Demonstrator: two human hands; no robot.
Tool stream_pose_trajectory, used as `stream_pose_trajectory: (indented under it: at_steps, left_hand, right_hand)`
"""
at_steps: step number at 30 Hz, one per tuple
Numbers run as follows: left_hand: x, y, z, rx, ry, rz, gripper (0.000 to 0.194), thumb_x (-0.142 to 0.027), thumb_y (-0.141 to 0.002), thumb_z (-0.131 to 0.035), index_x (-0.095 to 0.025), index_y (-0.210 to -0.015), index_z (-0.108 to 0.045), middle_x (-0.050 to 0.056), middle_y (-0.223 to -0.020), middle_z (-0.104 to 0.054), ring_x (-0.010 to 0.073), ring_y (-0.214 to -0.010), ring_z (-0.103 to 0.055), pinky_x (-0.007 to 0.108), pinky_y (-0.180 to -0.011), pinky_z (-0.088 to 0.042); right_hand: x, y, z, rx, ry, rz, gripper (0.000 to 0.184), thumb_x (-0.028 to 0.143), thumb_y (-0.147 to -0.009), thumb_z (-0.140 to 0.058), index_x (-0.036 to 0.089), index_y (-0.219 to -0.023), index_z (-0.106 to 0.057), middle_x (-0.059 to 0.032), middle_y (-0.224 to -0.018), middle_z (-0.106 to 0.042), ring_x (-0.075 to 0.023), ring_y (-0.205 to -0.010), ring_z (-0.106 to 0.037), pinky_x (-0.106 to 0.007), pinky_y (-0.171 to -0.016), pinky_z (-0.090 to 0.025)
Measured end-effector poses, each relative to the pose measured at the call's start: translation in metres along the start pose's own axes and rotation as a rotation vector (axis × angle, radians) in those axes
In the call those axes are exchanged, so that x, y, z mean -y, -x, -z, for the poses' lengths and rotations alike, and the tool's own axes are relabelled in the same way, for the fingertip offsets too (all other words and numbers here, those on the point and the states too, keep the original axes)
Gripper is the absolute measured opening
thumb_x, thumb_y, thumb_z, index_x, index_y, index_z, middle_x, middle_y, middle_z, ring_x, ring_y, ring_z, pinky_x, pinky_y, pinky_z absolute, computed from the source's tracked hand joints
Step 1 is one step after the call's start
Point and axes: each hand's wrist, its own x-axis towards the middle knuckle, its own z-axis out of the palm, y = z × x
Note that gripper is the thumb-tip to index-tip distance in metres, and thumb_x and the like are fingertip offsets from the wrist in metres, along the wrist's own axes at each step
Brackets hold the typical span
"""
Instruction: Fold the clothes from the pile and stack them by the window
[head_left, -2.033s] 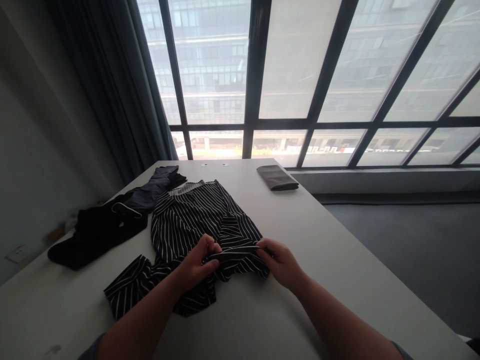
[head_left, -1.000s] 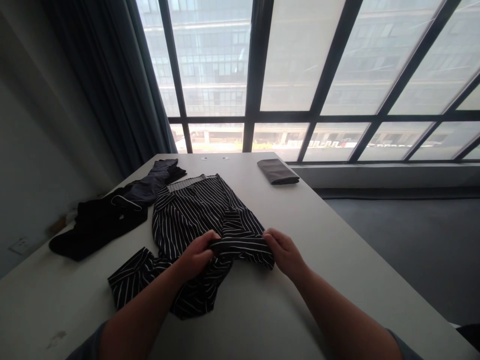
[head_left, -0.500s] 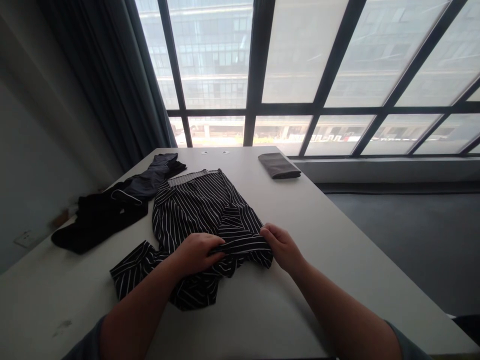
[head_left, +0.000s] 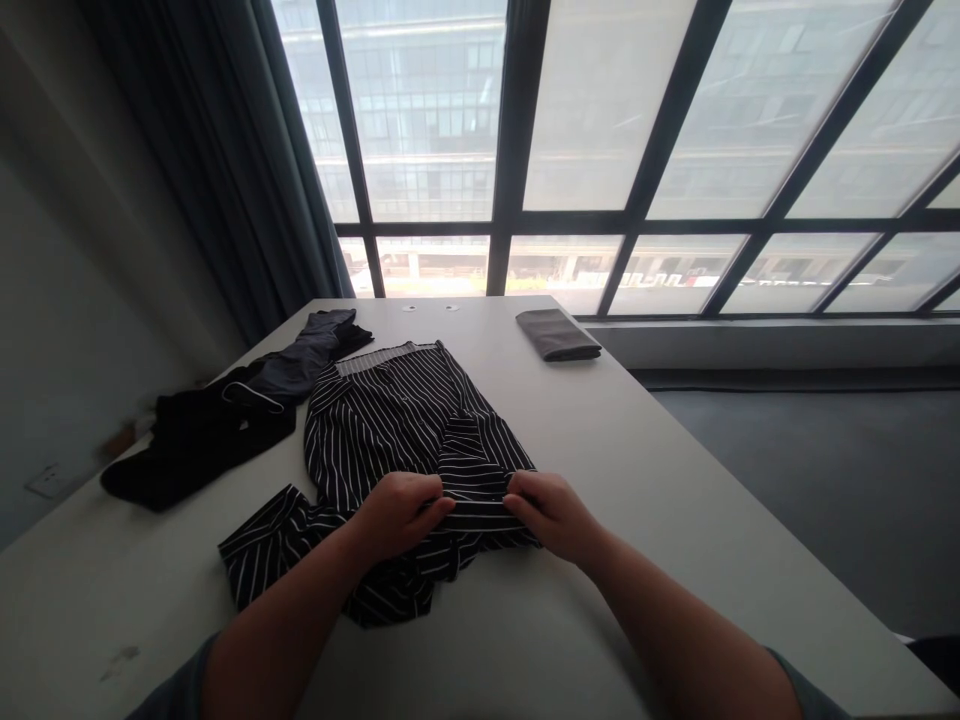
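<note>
A black garment with thin white stripes (head_left: 397,420) lies spread on the white table (head_left: 660,480), its grey waistband at the far end. My left hand (head_left: 401,510) is closed, pinching the near hem of the striped garment. My right hand (head_left: 547,510) is also closed on the same hem, a short way to the right. A bunched part of the garment trails off to the near left.
A pile of dark clothes (head_left: 217,420) lies at the table's left side. A folded grey cloth (head_left: 556,333) sits at the far right corner. Tall windows and a dark curtain (head_left: 225,160) stand behind the table; the floor drops away at the right.
My hands have drawn closer together along the hem, the right one sliding left. The raised fold of striped cloth has come down flat onto the garment.
</note>
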Motion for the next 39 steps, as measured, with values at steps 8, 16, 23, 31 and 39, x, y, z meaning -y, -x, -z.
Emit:
stream_pose_trajectory:
  at_steps: [8, 16, 23, 31, 39]
  left_hand:
    - [0.014, -0.002, 0.009, -0.038, 0.196, 0.09, 0.053, -0.064, -0.09, -0.067, -0.017, -0.069, -0.053, -0.003, -0.065, -0.051, 0.0107, -0.06, -0.045, 0.024, -0.06, -0.034]
    - [0.006, 0.0, 0.023, 0.062, 0.234, 0.138, 0.019, -0.031, -0.094, -0.065, -0.021, -0.109, -0.07, 0.005, -0.107, -0.073, 0.0187, -0.098, -0.067, 0.031, -0.09, -0.054]
    - [0.025, 0.013, 0.013, 0.27, -0.07, 0.265, 0.069, -0.05, -0.092, -0.071, -0.024, -0.153, -0.053, 0.014, -0.164, -0.043, 0.0343, -0.152, -0.038, 0.053, -0.126, -0.031]
    - [0.024, 0.066, 0.002, 0.315, -0.363, 0.429, 0.062, -0.047, -0.094, -0.065, -0.033, -0.154, -0.054, 0.008, -0.167, -0.041, 0.0369, -0.154, -0.036, 0.058, -0.123, -0.034]
    - [0.0, 0.077, 0.005, 0.274, -0.293, 0.367, 0.03, -0.033, -0.1, -0.051, -0.026, -0.122, -0.071, 0.007, -0.118, -0.071, 0.0232, -0.106, -0.067, 0.037, -0.096, -0.052]
  right_hand:
    - [-0.001, -0.007, 0.017, 0.293, 0.186, 0.164, 0.02, 0.032, -0.091, -0.075, 0.019, -0.078, -0.067, -0.0051, -0.096, -0.064, -0.0186, -0.091, -0.058, -0.031, -0.081, -0.048]
    - [-0.014, -0.004, 0.046, 0.073, 0.294, 0.069, 0.015, 0.032, -0.095, -0.07, 0.02, -0.088, -0.073, -0.0073, -0.106, -0.057, -0.0174, -0.093, -0.058, -0.031, -0.085, -0.052]
    - [-0.021, 0.02, 0.098, 0.028, 0.355, -0.004, 0.024, 0.04, -0.096, -0.067, 0.02, -0.084, -0.072, -0.0016, -0.073, -0.062, -0.0141, -0.066, -0.053, -0.026, -0.063, -0.044]
    - [-0.084, 0.087, 0.149, 0.035, 0.629, -0.25, 0.02, 0.031, -0.09, -0.061, 0.021, -0.093, -0.079, -0.01, -0.094, -0.075, -0.0239, -0.084, -0.069, -0.037, -0.082, -0.055]
    - [-0.065, 0.096, 0.115, -0.287, 0.88, -0.311, 0.039, 0.026, -0.096, -0.048, 0.017, -0.121, -0.077, -0.0181, -0.123, -0.067, -0.0331, -0.11, -0.064, -0.049, -0.101, -0.052]
